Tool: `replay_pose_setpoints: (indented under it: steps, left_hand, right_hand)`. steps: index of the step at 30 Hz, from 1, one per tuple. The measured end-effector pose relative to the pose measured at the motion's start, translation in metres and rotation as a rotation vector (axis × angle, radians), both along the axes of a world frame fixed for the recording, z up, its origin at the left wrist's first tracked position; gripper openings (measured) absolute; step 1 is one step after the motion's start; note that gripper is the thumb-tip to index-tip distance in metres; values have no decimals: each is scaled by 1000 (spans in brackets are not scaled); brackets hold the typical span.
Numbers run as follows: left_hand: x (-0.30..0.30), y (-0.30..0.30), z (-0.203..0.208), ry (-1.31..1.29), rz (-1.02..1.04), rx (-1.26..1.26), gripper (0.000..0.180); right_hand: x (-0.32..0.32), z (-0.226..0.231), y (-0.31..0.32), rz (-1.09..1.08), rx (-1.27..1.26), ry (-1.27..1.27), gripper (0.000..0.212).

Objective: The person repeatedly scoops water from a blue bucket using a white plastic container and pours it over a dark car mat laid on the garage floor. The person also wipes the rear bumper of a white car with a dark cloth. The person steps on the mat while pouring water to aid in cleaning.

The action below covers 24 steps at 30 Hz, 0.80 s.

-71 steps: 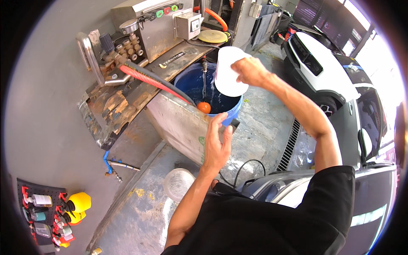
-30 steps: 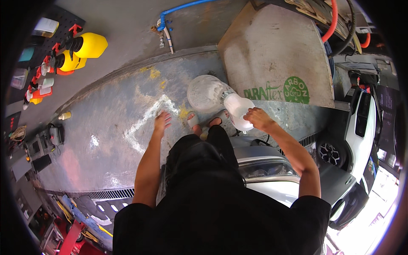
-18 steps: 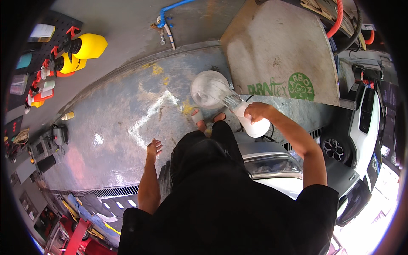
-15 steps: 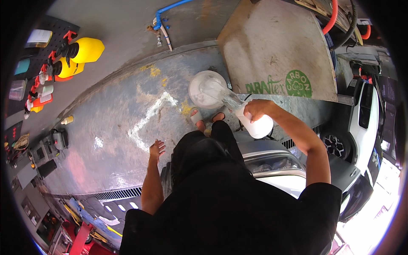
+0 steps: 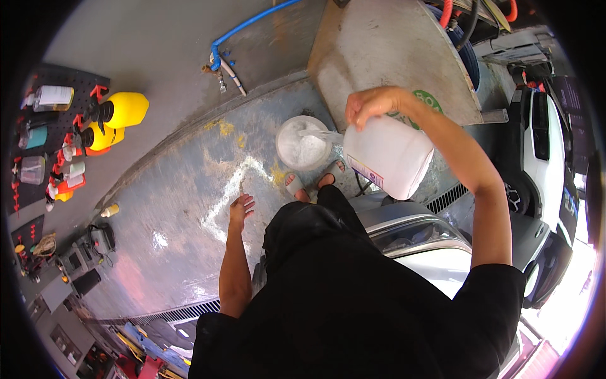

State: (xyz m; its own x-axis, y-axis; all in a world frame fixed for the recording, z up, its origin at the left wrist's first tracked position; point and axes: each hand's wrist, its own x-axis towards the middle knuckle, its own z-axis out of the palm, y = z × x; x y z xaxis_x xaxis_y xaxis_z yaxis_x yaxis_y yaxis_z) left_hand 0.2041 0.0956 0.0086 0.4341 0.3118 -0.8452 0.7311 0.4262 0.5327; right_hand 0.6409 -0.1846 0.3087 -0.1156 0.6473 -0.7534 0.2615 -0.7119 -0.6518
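From my feed I can't see into the white bucket (image 5: 388, 158): its mouth faces away, and the label's print is too small for me. Froth in the tub (image 5: 281, 144) hides its bottom. The right hand (image 5: 372, 104) and forearm cover part of the green emblem (image 5: 428, 100) on the board (image 5: 379, 44), which blocks most of a blue barrel (image 5: 468, 66). The top edge cuts off a red hose (image 5: 446, 12). I can't identify the red shape (image 5: 151, 368) at lower left.
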Motion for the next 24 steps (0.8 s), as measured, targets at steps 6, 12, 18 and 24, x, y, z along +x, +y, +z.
replay_pose_setpoints:
  steps: [6,12,18,24]
  left_hand:
    - [64,-5,39,-217,-48,29,64]
    - [218,-79,149,-626,-330,224,41]
    - [329,-224,332,-1289,-690,449,33]
    - [387,-345,425,-1654,-819,628,41]
  right_hand:
    - [21,137,-54,-393,313,-5,75]
    - [-7,315,-200,-496,521,-785,48]
    - [-15,343,-305,-1073,717,-1293,33]
    - [119,218,-379,-1144,264,-1424,41]
